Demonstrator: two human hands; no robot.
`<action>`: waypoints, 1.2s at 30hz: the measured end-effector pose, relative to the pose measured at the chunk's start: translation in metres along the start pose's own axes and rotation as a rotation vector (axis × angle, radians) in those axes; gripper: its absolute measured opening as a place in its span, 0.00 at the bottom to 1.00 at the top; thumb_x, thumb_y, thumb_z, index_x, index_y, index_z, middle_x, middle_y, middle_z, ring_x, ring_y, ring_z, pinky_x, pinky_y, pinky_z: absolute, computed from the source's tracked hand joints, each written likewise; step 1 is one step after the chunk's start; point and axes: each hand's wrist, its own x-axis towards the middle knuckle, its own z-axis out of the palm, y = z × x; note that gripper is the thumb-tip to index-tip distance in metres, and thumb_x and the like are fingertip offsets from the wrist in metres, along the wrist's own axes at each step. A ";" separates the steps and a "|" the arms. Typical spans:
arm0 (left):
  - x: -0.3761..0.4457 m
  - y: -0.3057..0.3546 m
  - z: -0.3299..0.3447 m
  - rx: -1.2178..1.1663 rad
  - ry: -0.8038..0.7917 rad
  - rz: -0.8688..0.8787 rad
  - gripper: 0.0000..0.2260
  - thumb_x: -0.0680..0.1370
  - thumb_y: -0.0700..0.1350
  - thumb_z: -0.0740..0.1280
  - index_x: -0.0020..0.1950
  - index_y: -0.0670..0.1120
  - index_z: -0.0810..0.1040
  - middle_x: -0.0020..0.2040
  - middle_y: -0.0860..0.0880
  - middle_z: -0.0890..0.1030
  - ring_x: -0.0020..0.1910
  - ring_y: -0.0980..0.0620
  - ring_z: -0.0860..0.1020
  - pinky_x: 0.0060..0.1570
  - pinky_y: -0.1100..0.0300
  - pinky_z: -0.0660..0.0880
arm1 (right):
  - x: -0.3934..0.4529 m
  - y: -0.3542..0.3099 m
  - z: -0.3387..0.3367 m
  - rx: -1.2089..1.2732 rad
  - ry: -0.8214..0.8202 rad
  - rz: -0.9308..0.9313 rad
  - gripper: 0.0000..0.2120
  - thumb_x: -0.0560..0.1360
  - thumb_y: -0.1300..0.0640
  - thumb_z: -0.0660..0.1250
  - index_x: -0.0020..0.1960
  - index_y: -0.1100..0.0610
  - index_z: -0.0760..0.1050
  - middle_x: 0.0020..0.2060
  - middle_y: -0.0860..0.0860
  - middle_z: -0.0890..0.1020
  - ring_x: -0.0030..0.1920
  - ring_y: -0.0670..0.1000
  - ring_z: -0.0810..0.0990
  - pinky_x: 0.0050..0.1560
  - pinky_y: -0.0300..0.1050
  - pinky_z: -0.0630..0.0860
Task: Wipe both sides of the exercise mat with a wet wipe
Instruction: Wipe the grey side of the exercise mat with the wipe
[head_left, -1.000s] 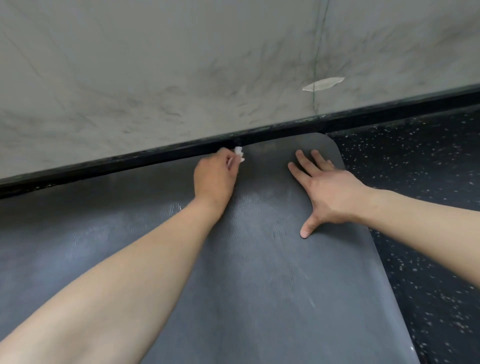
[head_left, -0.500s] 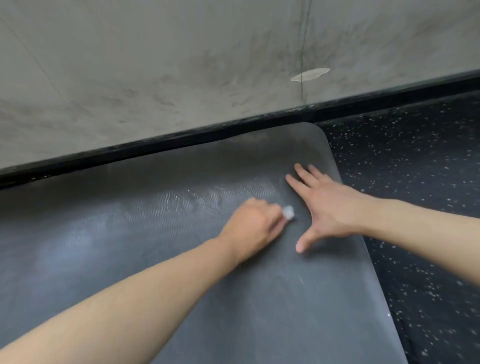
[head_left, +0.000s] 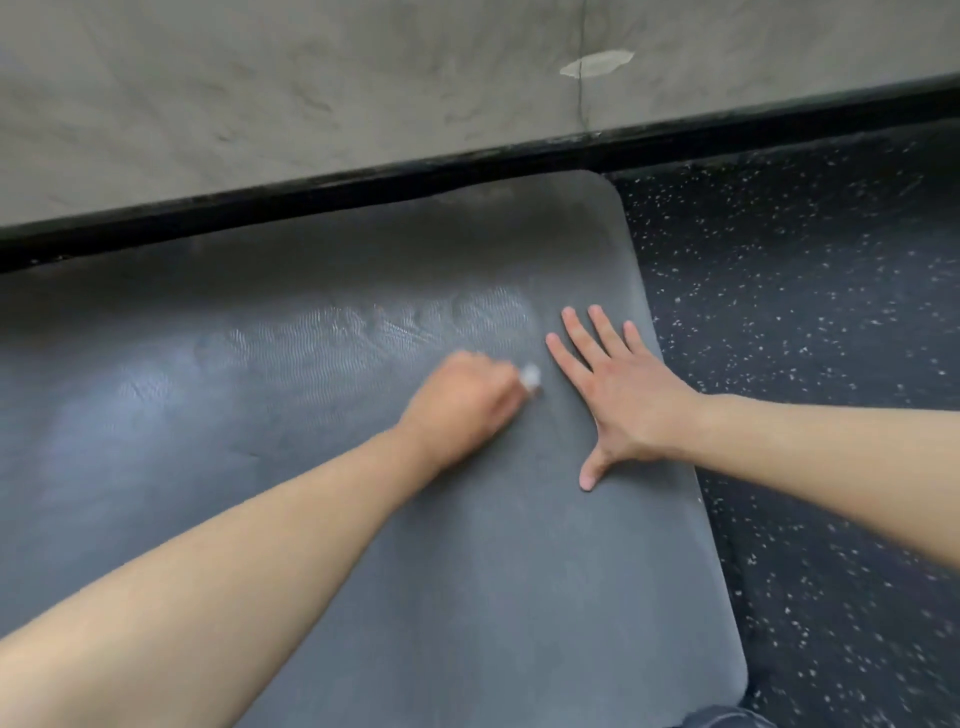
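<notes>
The mat (head_left: 467, 545) lies flat on the floor (head_left: 805, 312) against the wall (head_left: 311, 104); the left hand (head_left: 460, 408) curls its fingers round the balled wipe (head_left: 531, 375) and the right hand (head_left: 618, 395) presses flat, fingers spread. To wipe well, I'd run overlapping strokes edge to edge while the right hand pins the mat. Count: one mat, one wipe, two hands.

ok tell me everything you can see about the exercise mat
The exercise mat is dark grey with a fine ribbed texture and rounded corners, and looks like foam or rubber. It lies flat on the dark speckled floor, its far edge against the black baseboard. A shiny damp streak crosses it. The right hand presses flat on it; the left hand rubs a wet wipe on it.
</notes>
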 end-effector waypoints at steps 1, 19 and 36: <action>0.002 -0.010 -0.007 -0.025 0.120 -0.250 0.13 0.81 0.50 0.66 0.39 0.45 0.76 0.33 0.43 0.79 0.34 0.38 0.78 0.35 0.49 0.71 | -0.001 0.001 0.001 0.001 0.001 -0.003 0.83 0.51 0.17 0.72 0.83 0.55 0.27 0.80 0.60 0.27 0.81 0.66 0.28 0.82 0.67 0.40; -0.067 0.061 0.008 -0.085 -0.190 -0.110 0.10 0.80 0.50 0.65 0.46 0.44 0.77 0.39 0.41 0.82 0.40 0.38 0.79 0.41 0.49 0.71 | -0.112 -0.031 0.035 -0.065 -0.198 -0.049 0.72 0.63 0.30 0.80 0.85 0.53 0.32 0.82 0.55 0.29 0.83 0.59 0.32 0.81 0.53 0.60; -0.191 0.169 0.048 -0.103 -0.247 0.445 0.09 0.77 0.50 0.69 0.42 0.52 0.71 0.32 0.52 0.78 0.33 0.50 0.74 0.36 0.57 0.67 | -0.127 -0.029 0.078 -0.276 -0.120 -0.177 0.76 0.61 0.24 0.76 0.82 0.54 0.26 0.80 0.63 0.28 0.82 0.68 0.35 0.82 0.57 0.59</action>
